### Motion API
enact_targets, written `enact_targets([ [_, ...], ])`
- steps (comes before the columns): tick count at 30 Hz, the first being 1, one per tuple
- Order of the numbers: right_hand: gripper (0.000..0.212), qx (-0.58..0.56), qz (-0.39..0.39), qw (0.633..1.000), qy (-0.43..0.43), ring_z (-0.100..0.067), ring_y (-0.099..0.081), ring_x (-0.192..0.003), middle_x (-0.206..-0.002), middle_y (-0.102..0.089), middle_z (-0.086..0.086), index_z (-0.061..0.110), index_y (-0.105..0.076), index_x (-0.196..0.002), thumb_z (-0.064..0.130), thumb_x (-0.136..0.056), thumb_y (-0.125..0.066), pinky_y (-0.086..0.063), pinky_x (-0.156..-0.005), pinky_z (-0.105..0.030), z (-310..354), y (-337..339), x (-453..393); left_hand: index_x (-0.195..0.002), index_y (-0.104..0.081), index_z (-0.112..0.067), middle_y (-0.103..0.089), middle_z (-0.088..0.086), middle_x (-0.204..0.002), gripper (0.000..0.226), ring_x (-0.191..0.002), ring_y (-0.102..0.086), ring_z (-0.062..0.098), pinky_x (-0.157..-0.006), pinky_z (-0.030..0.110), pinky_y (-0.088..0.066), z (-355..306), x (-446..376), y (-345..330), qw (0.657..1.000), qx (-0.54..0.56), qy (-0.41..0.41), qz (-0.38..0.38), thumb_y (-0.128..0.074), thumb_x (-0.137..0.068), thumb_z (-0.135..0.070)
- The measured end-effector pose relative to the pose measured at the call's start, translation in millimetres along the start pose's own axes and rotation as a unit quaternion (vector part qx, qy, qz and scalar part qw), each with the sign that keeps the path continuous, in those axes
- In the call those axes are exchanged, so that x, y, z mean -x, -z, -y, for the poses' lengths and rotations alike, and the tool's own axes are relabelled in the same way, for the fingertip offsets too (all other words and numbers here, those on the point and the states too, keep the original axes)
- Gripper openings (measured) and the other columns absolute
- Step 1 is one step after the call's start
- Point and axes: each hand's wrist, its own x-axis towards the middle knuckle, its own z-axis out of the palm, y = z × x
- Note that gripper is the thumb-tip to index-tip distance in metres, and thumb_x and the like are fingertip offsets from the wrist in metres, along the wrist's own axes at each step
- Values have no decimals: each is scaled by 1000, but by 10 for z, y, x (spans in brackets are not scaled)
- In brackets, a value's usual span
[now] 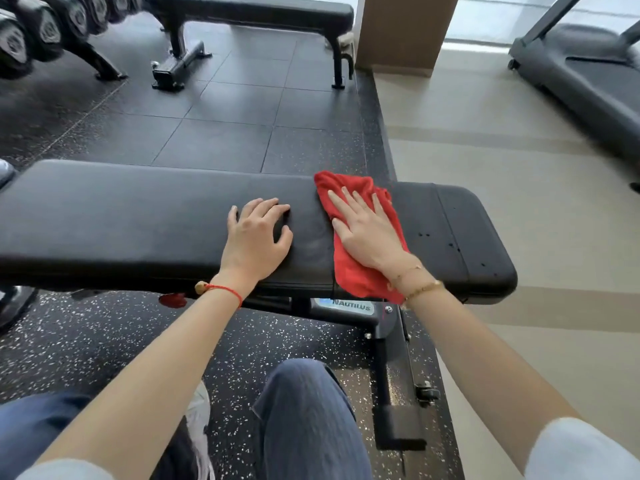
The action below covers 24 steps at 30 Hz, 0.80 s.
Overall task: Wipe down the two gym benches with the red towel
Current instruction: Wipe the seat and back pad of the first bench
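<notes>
A padded black gym bench, the near counter (138, 216), runs across the middle of the head view, its vinyl top smooth and slightly glossy, with rounded corners and a stitched seam setting off the right end section. The red towel (349, 271) lies crumpled over the top right of centre, soft cloth in loose folds, its lower edge hanging over the near side of the pad. The right hand (367, 233) rests flat on the towel, fingers straight and spread, palm pressing the cloth to the pad; its grip is wide and closes on nothing. The left hand (258, 233) rests directly on the bare vinyl just left of the towel, fingers lightly bent with tips on the surface; this grip is also wide and holds nothing. A red cord bracelet (225, 289) circles the left wrist and thin gold chains (420, 289) the right. Under the pad a dark metal frame (388, 358) carries a plate reading NAUTILUS. A second flat bench (277, 10), of the same black padding on black steel legs, stands well apart at the far side. Rubber floor tiles (235, 105) lie between the two, with speckled rubber matting nearer the person. Hexagonal dumbbells (45, 29) sit on a rack at upper left; a treadmill (588, 81) stands on pale flooring at upper right. No containers are in view.
</notes>
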Motion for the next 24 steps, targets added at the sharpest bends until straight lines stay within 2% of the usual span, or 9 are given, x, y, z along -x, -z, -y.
enact_targets([
  [4,55,-2,-15,1000,5,-16,-13,-151,-163,-16,3,31,-19,-155,34,-102,-34,5,-122,-40,-172,31,468,-137,-53,-23,-47,-2,-148,43,-142,-33,20,-121,52,-15,-11,-12,28,1000,-19,2,23,-51,-95,-29],
  [8,54,12,-20,995,-102,-18,-14,-151,-163,-16,0,30,-19,-155,32,-103,-34,4,-122,-43,-636,128,523,-134,-53,-19,-48,0,-145,41,-141,-33,21,-121,55,-14,-69,-55,16,999,-1,19,32,-50,-93,-22],
  [12,55,15,14,982,-188,-22,-10,-151,-164,-9,-4,29,-14,-156,35,-103,-28,5,-121,-46,-792,209,74,-125,-56,-14,-48,6,-141,33,-140,-33,25,-121,56,-11,-281,-70,-85,998,24,47,13,-47,-93,-18],
  [15,55,13,26,989,-145,-23,-9,-151,-164,-8,-4,31,-13,-156,35,-103,-28,5,-122,-46,-571,166,-140,-127,-55,-16,-47,7,-142,34,-139,-34,25,-120,55,-14,-455,-83,-178,999,19,37,6,-47,-94,-21],
  [19,54,-8,7,997,-71,-19,-11,-151,-164,-14,1,34,-19,-154,36,-102,-32,4,-122,-43,-405,106,206,-130,-54,-18,-48,5,-140,37,-135,-37,27,-117,55,-20,-538,-89,-260,1000,-10,18,14,-47,-94,-25],
  [21,54,-6,-18,997,-70,-18,-14,-151,-163,-18,3,35,-21,-154,35,-102,-34,4,-122,-41,-447,86,491,-130,-53,-19,-48,5,-140,38,-134,-37,27,-117,54,-22,-522,-84,-275,1000,-25,9,16,-47,-94,-26],
  [24,53,13,-57,990,-127,-18,-19,-149,-161,-24,3,35,-26,-152,34,-101,-38,1,-122,-42,-645,104,824,-133,-53,-18,-48,4,-142,40,-136,-36,27,-118,54,-20,-495,-76,-277,1000,-25,5,15,-46,-94,-26],
])
